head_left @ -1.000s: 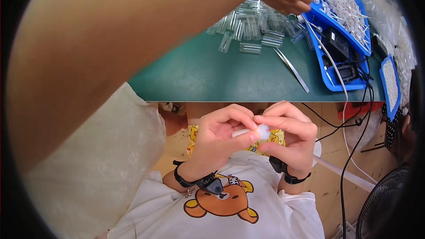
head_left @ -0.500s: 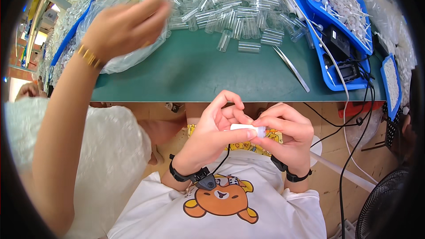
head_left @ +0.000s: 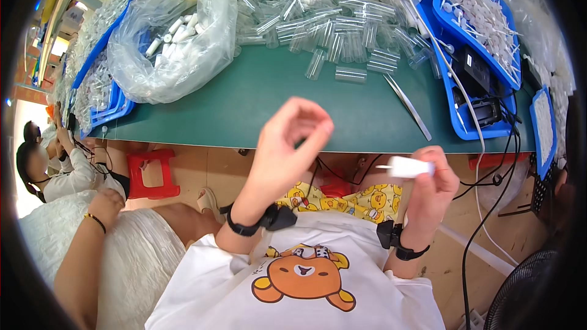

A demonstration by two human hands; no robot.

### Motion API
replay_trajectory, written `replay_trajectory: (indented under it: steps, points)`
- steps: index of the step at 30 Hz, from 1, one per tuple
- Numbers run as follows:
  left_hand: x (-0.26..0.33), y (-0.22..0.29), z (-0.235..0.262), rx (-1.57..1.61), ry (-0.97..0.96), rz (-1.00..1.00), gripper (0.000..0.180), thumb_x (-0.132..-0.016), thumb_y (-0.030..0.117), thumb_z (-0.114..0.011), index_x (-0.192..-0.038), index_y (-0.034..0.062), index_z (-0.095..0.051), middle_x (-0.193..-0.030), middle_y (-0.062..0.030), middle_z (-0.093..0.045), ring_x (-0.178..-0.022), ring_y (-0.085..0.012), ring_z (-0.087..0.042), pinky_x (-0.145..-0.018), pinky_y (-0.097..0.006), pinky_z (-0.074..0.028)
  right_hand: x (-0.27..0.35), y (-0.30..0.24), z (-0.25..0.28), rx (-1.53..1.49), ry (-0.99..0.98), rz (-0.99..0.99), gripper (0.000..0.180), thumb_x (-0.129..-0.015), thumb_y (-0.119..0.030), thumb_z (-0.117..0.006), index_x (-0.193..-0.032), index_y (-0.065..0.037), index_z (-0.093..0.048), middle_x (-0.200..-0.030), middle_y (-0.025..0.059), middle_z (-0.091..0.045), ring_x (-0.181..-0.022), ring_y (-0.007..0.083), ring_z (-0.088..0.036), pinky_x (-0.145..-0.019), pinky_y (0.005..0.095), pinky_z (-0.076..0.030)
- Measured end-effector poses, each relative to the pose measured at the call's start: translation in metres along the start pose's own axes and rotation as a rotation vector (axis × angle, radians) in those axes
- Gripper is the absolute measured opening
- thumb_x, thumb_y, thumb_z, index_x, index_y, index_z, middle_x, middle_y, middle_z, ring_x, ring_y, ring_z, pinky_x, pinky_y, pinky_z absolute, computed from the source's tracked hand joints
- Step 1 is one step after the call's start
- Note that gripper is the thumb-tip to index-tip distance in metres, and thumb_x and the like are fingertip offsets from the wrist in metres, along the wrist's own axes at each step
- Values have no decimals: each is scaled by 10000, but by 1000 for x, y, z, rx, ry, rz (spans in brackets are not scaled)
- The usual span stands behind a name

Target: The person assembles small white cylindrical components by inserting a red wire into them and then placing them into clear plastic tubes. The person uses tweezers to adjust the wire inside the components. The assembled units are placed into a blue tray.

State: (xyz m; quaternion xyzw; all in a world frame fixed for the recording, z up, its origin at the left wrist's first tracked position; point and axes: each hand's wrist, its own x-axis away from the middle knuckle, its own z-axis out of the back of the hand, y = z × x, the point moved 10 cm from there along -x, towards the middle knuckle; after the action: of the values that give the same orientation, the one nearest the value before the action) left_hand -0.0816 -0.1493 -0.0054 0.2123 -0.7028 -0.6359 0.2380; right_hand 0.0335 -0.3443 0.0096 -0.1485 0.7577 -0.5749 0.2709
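In my right hand (head_left: 437, 177) is a small white cylinder (head_left: 408, 167), pinched between thumb and fingers above my lap. A thin white stem sticks out of its left end, and a pale translucent end shows at the fingertips. My left hand (head_left: 293, 131) is raised near the table's front edge, its fingers curled and the thumb close to the fingertips, with nothing visible between them. Beyond it on the table lie several clear tubes (head_left: 351, 75). Silver tweezers (head_left: 408, 107) rest to the right of these.
A clear plastic bag (head_left: 147, 79) of white cylinders stands left on the green table (head_left: 244, 98). Blue trays (head_left: 449, 123) with small white stemmed pieces (head_left: 471, 0) and black devices are at the right. Cables hang over that edge. A neighbouring person's arm (head_left: 79, 256) is at left.
My hands have separated; the right moved right with the white cylinder, whose stem now shows, and the left moved up toward the table. The neighbour's arm withdrew from the bag to their lap.
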Motion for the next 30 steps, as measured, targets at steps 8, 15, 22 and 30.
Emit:
replay_trajectory:
  steps: [8,15,22,30]
  points:
    - [-48,27,11,-1029,383,-442,262,-774,36,-594,-1030,9,-543,-984,-105,-528,-798,-220,-529,-722,-337,-454,8,17,37,-376,200,-133,267,-834,-149,-585,-991,58,-519,-931,102,-493,-891,190,-515,-760,303,-434]
    - [-31,27,19,-752,195,-323,275,-786,14,-558,-1061,26,-544,-932,-75,-582,-816,-183,-524,-710,-279,-444,3,5,29,-50,150,-38,218,-765,-57,-613,-942,60,-566,-922,97,-496,-882,167,-509,-769,309,-459]
    - [20,66,-16,-538,-128,-452,316,-753,-26,-533,-1067,10,-547,-985,-83,-592,-896,-178,-496,-770,-276,-400,-19,-36,-32,-18,-77,178,240,-705,55,-627,-939,78,-577,-902,112,-498,-818,248,-596,-744,350,-518]
    - [40,70,-27,-285,-320,-394,329,-764,-34,-479,-1091,-29,-518,-980,-119,-516,-867,-184,-498,-776,-288,-415,-19,-46,-53,-33,-246,233,263,-699,75,-639,-952,90,-569,-909,125,-500,-832,335,-625,-707,366,-548]
